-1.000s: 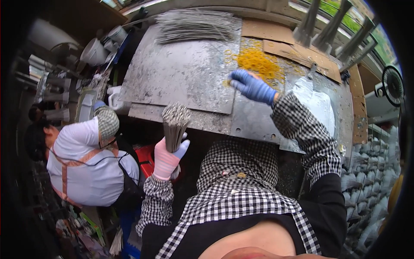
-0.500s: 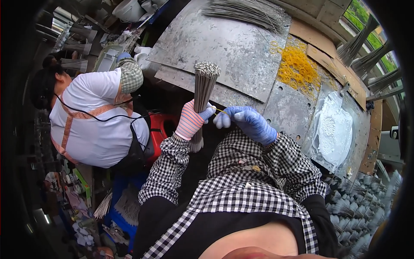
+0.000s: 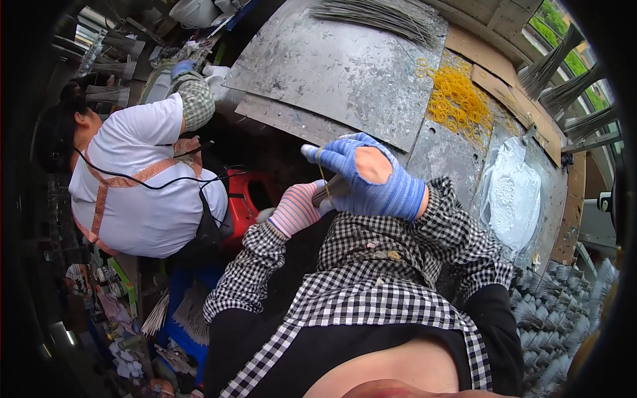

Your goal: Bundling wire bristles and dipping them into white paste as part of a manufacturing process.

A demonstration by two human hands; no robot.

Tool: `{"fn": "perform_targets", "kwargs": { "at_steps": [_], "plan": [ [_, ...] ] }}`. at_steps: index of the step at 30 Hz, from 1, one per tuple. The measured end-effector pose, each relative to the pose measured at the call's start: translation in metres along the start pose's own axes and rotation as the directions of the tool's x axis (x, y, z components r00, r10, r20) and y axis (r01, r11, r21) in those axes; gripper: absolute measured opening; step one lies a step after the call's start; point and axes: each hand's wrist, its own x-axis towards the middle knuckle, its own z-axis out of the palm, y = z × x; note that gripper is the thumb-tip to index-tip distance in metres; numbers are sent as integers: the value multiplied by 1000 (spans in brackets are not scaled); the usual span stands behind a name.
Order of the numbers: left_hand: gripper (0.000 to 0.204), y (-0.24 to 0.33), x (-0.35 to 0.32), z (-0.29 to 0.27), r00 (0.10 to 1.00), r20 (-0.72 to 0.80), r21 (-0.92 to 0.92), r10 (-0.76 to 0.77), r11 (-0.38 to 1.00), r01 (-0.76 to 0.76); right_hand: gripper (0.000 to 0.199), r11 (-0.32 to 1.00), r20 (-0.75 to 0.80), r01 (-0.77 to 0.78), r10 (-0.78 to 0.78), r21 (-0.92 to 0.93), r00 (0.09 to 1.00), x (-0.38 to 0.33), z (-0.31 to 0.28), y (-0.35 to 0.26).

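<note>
My left hand [image 3: 296,209], in a pink-and-grey striped glove, is closed round a bundle of thin grey wires [image 3: 336,188]. The bundle lies tilted in front of my lap, and much of it is hidden behind the other hand. My right hand [image 3: 391,189], in a blue striped glove with a large hole over its back, reaches across the bundle. A yellow rubber band [image 3: 320,162] is stretched over its fingers and runs down toward the wires. Whether the band passes fully round the bundle cannot be seen.
A pile of yellow rubber bands [image 3: 458,103] lies on the metal-topped table [image 3: 332,79], near loose wires [image 3: 375,16] and a whitish slab [image 3: 511,192]. At left a co-worker [image 3: 142,186] sits close by a red chair [image 3: 249,199]. Wire bundles [image 3: 557,318] crowd the lower right.
The bundle has tipped from upright to lying toward my right hand. That hand has moved up and over it, with the rubber band now spread on its fingers.
</note>
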Motion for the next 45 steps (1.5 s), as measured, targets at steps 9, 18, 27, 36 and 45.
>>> {"fn": "perform_targets", "kwargs": {
  "at_steps": [9,18,27,36,45],
  "plan": [
    [31,33,7,-16,957,-119,345,265,915,-211,71,720,337,-652,690,-237,640,28,24,86],
    [22,37,7,-26,993,-115,-466,-33,885,-25,87,-78,-130,163,318,984,939,-6,47,60],
    [39,41,15,-43,948,11,-600,318,760,-248,41,837,-247,516,-469,182,848,34,-37,-24],
    [33,27,19,-44,928,-138,-176,345,914,-366,72,758,-509,460,-197,463,838,37,-18,-22],
    [37,6,1,-19,852,-297,164,431,902,-399,28,899,-441,198,-6,390,897,27,83,3]
  ]
}}
